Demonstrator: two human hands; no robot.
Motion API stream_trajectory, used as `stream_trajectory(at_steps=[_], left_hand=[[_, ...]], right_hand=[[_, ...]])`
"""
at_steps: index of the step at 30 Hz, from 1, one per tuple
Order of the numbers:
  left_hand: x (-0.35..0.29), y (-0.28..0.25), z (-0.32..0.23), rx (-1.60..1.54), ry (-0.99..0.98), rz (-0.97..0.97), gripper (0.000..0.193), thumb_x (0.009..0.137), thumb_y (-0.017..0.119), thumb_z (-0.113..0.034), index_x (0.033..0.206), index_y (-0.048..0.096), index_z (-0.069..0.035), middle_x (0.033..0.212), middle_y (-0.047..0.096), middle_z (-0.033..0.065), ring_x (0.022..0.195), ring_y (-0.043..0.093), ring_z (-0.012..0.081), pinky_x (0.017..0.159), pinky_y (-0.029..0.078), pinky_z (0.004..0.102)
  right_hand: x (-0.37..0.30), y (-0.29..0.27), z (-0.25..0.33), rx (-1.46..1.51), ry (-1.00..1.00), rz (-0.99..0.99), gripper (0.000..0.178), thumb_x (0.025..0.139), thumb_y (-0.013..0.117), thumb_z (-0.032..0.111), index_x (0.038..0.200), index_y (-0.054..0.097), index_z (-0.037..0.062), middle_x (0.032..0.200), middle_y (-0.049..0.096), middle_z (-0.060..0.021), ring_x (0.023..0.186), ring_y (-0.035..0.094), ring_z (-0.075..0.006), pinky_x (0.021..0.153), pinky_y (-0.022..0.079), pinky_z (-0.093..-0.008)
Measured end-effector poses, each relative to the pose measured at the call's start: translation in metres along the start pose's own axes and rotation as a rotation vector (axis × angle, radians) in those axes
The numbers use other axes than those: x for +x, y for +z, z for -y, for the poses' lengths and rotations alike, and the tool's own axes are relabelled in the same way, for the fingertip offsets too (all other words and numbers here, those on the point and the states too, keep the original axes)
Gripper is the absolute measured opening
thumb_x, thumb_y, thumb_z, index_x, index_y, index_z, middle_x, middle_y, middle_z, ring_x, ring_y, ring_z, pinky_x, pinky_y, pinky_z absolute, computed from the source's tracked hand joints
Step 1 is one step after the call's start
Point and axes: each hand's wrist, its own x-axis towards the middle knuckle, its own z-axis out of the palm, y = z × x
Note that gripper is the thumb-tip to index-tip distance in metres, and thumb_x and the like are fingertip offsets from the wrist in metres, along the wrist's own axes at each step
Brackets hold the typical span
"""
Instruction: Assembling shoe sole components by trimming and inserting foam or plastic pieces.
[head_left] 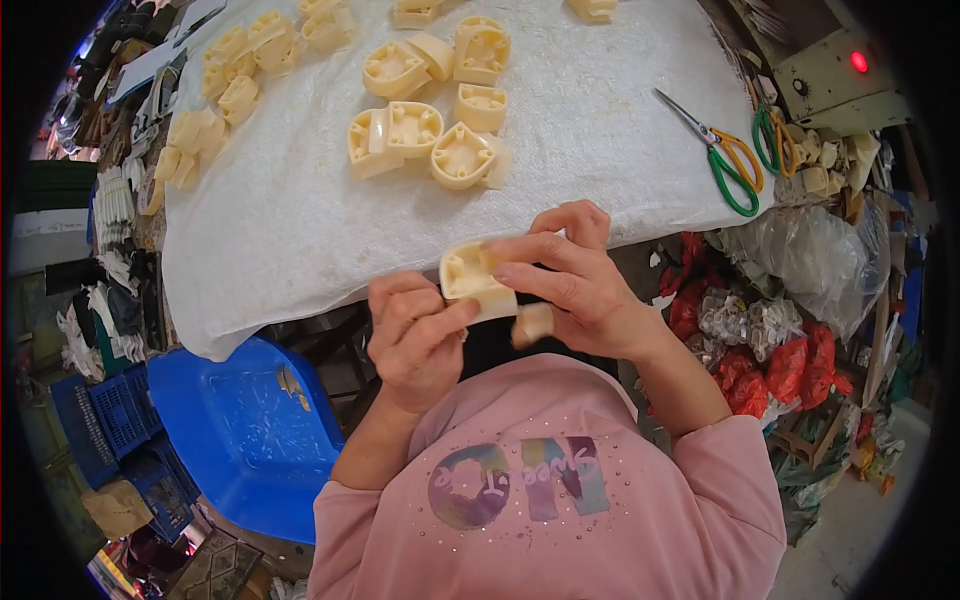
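In front of my chest I hold a cream plastic housing, hollow with small posts inside. My left hand is closed on its left side, the thumb along the lower edge. My right hand grips its right side, fingers over the rim. Just under the right fingers is a small blurred cream piece; whether it is attached cannot be made out. More cream housings lie grouped on the white-covered table beyond my hands.
Scissors with green and yellow handles lie at the table's right, a second pair beside them. A blue plastic tub stands below left. Red bags and clear plastic are heaped at the right. Further cream housings sit at the far left.
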Motion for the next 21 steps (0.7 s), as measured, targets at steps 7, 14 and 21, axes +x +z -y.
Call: stream_trajectory(at_steps=[7, 14, 21], left_hand=[[0.003, -0.011, 0.000, 0.038, -0.079, -0.020, 0.028, 0.065, 0.075, 0.006, 0.086, 0.063, -0.009, 0.086, 0.049, 0.0057, 0.078, 0.046, 0.0215, 0.069, 0.042, 0.0316], [0.001, 0.002, -0.011, -0.270, -0.106, -0.033, 0.029, 0.065, 0.070, 0.011, 0.088, 0.062, -0.006, 0.101, 0.057, 0.0152, 0.091, 0.059, 0.0318, 0.074, 0.049, 0.0391], [0.003, 0.001, -0.010, -0.149, 0.070, 0.155, 0.033, 0.059, 0.067, 0.011, 0.090, 0.062, 0.000, 0.093, 0.059, 0.0133, 0.075, 0.060, 0.0262, 0.063, 0.046, 0.0349]], right_hand=[[-0.025, 0.001, 0.013, 0.240, 0.297, -0.309, 0.027, 0.076, 0.073, 0.013, 0.097, 0.058, 0.0034, 0.099, 0.060, -0.0134, 0.088, 0.054, -0.0239, 0.075, 0.042, -0.0325], [-0.035, 0.033, 0.021, 1.131, 0.838, -0.509, 0.027, 0.096, 0.051, 0.020, 0.113, 0.048, -0.0005, 0.102, 0.058, -0.0087, 0.092, 0.057, -0.0140, 0.087, 0.049, -0.0350], [-0.040, 0.025, 0.019, 1.111, 0.727, -0.456, 0.021, 0.097, 0.047, 0.017, 0.103, 0.053, -0.0024, 0.099, 0.056, -0.0089, 0.093, 0.059, -0.0165, 0.081, 0.055, -0.0345]])
